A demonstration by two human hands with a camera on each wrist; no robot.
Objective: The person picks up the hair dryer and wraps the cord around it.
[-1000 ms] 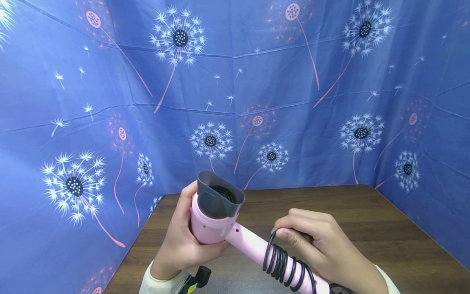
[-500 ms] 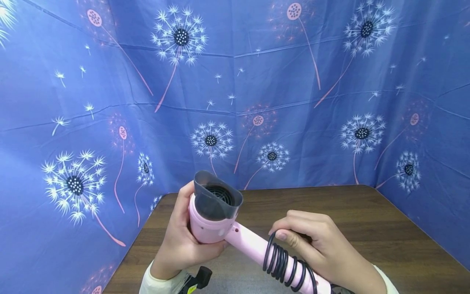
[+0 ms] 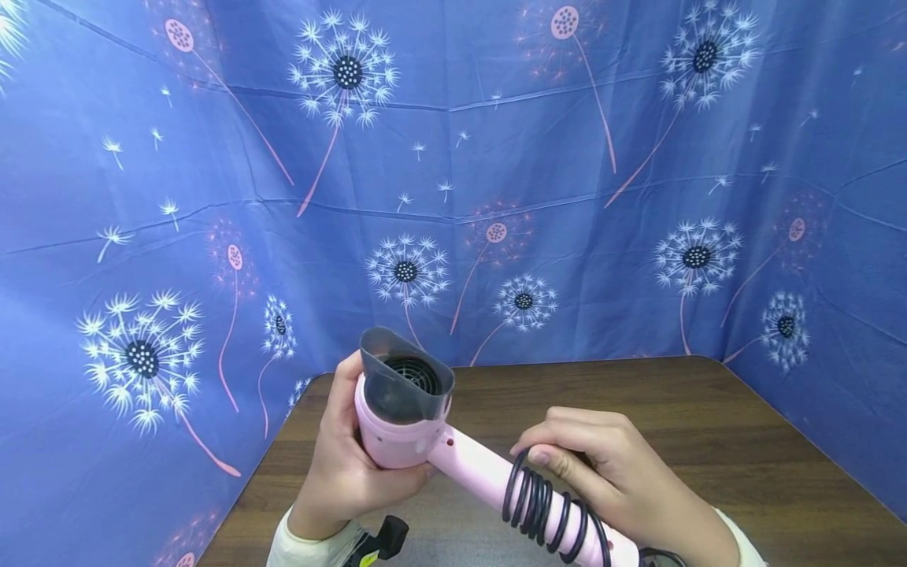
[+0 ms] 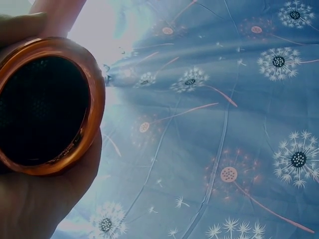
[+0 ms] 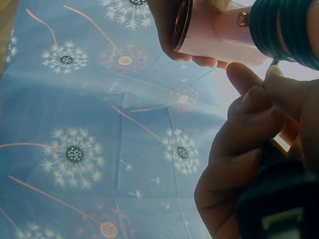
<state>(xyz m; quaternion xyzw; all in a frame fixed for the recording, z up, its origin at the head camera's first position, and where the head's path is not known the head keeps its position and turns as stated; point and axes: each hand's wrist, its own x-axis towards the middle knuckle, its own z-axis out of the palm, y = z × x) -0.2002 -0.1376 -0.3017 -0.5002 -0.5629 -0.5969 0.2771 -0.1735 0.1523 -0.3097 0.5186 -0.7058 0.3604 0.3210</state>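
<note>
A pink hair dryer (image 3: 468, 465) with a dark grey nozzle (image 3: 407, 386) is held up over the table, its nozzle pointing up and its handle slanting down to the right. My left hand (image 3: 357, 472) grips the dryer's head from the left, thumb across the front. Several turns of black cord (image 3: 542, 508) wrap the handle. Between thumb and index finger, my right hand (image 3: 609, 472) pinches the cord's upper turn. In the left wrist view, the round rear opening (image 4: 45, 109) of the dryer faces the camera. The right wrist view shows the pinching fingers (image 5: 249, 99) beside the wound cord.
A brown wood-grain table (image 3: 680, 409) lies under the hands. Blue curtains (image 3: 453, 157) with a dandelion print stand behind it and on both sides. A black device (image 3: 383, 539) is strapped at the left wrist.
The hair dryer and both hands have shifted slightly to the left, and the nozzle has tilted a little. The right hand keeps its pinch on the cord.
</note>
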